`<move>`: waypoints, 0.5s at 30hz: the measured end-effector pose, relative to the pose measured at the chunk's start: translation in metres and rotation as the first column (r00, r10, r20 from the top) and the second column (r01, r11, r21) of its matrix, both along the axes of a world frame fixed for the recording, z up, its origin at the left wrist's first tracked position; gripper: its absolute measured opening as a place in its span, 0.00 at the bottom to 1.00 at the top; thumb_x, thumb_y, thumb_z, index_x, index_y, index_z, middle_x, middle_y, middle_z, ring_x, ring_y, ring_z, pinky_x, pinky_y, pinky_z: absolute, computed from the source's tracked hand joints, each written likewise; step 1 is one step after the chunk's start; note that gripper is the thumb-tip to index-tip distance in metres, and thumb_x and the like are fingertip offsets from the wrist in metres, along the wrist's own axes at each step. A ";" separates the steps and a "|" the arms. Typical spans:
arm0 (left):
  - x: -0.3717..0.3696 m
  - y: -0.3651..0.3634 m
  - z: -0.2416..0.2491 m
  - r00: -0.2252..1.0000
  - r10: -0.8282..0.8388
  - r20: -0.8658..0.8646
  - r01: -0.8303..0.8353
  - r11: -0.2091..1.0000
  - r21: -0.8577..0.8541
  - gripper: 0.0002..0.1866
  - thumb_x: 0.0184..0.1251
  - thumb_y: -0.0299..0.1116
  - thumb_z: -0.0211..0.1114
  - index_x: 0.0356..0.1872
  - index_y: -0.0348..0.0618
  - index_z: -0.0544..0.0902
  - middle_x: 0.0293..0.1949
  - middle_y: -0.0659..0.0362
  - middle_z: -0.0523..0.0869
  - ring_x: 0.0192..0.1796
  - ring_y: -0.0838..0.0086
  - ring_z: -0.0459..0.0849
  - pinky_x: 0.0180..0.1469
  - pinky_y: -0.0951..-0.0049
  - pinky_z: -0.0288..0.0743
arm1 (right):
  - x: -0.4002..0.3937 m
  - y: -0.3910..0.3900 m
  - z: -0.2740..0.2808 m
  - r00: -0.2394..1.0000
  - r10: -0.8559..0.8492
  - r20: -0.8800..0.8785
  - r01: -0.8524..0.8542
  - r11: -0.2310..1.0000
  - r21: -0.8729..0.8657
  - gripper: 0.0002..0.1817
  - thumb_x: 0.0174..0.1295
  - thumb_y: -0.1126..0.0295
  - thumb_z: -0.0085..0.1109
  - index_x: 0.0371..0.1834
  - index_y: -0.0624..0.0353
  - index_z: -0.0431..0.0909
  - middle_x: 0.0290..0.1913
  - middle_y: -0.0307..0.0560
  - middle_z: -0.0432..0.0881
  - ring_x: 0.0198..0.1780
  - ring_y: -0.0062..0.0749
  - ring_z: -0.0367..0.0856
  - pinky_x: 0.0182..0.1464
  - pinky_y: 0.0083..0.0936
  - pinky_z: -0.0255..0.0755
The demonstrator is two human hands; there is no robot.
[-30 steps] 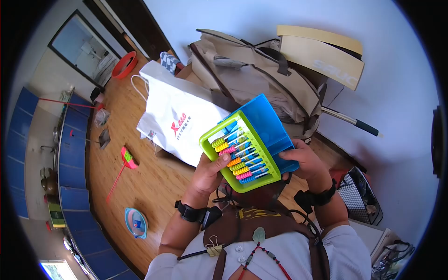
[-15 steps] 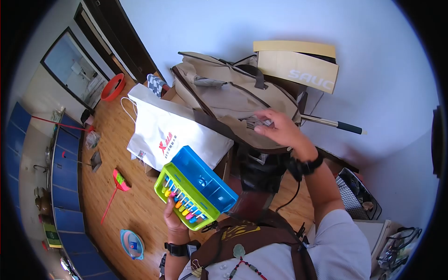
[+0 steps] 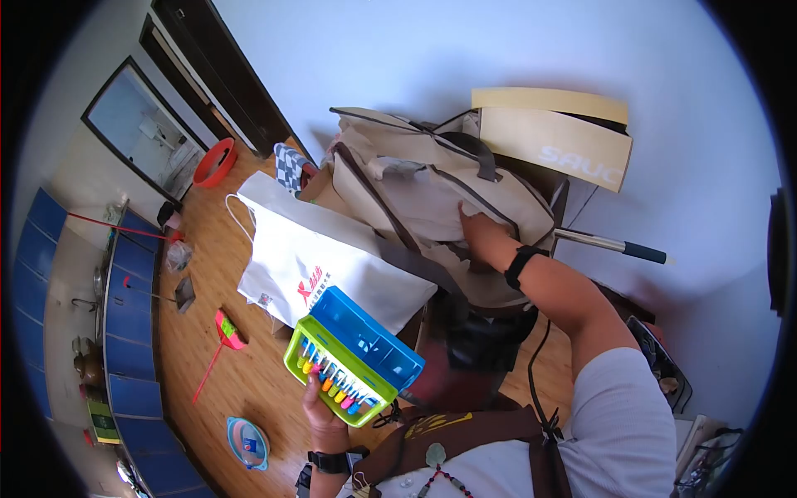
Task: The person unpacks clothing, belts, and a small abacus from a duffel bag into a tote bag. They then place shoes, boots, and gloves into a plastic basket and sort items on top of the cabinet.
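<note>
My left hand [image 3: 322,407] is closed around the lower side of a lime-green and blue plastic case [image 3: 353,353] with its lid swung up. A row of small tools [image 3: 334,378] with white shafts and bright multicoloured handles sits in the green part; their exact kind does not show. My right hand [image 3: 484,236] reaches down into a large beige fabric bag [image 3: 407,191] with dark trim and its top unzipped. One digit is stretched out and apart; the other fingers are mostly hidden inside the bag.
A white paper bag [image 3: 332,261] with red print leans against the beige bag. Behind stands a tan shoe box [image 3: 552,145]; a metal pole with dark grip [image 3: 610,241] sticks out right. On the wooden floor are a red dustpan [image 3: 230,329], a blue basin [image 3: 247,440] and a red tub [image 3: 215,163].
My right hand has gone from above the beige bag's opening to deeper inside it, arm more outstretched. The view has shifted slightly. My left hand still holds the case.
</note>
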State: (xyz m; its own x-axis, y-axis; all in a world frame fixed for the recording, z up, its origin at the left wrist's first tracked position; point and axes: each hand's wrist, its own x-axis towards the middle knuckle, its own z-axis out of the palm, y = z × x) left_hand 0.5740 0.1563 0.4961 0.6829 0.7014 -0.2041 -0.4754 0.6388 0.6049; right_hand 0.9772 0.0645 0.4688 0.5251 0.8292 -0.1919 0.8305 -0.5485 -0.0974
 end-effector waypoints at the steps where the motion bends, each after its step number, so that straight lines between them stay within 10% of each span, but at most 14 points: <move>1: 0.001 -0.001 0.001 1.000 0.016 -0.003 -0.016 1.000 0.000 0.31 0.62 0.41 0.62 0.63 0.39 0.64 0.57 0.51 0.76 0.56 0.58 0.77 0.59 0.57 0.71 | 0.001 0.002 -0.006 1.000 -0.009 -0.006 0.009 1.000 -0.008 0.51 0.44 0.71 0.66 0.71 0.66 0.45 0.46 0.66 0.77 0.48 0.52 0.78 0.46 0.39 0.75; 5: 0.000 -0.001 -0.004 0.998 0.061 0.003 -0.061 0.998 0.019 0.29 0.64 0.43 0.59 0.62 0.39 0.65 0.56 0.50 0.77 0.54 0.57 0.79 0.57 0.55 0.73 | 0.022 0.005 -0.014 0.998 0.061 0.017 -0.062 0.991 0.122 0.42 0.51 0.75 0.54 0.71 0.61 0.47 0.40 0.72 0.78 0.41 0.58 0.80 0.45 0.41 0.74; 11: -0.018 0.003 -0.004 0.996 0.088 -0.010 -0.087 0.994 0.072 0.29 0.64 0.43 0.59 0.62 0.40 0.66 0.56 0.50 0.77 0.55 0.58 0.78 0.57 0.55 0.74 | 0.043 -0.006 0.062 0.919 -0.346 -0.186 0.369 0.923 0.109 0.28 0.52 0.73 0.52 0.61 0.51 0.69 0.50 0.61 0.78 0.50 0.52 0.79 0.52 0.37 0.71; 15: -0.015 0.003 -0.004 0.992 0.126 -0.023 -0.125 0.990 0.070 0.28 0.64 0.43 0.59 0.62 0.40 0.66 0.55 0.51 0.78 0.54 0.59 0.79 0.56 0.56 0.74 | 0.088 -0.018 0.089 0.966 0.020 -0.260 0.057 0.957 0.286 0.26 0.44 0.68 0.62 0.52 0.59 0.75 0.44 0.58 0.81 0.46 0.49 0.80 0.49 0.34 0.72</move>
State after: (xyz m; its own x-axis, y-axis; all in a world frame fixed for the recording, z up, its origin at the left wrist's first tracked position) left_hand 0.5587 0.1594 0.4922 0.5833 0.7941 -0.1704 -0.5316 0.5319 0.6592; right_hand 1.0652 0.0469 0.5574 0.5057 0.8593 -0.0763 0.7457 -0.4799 -0.4621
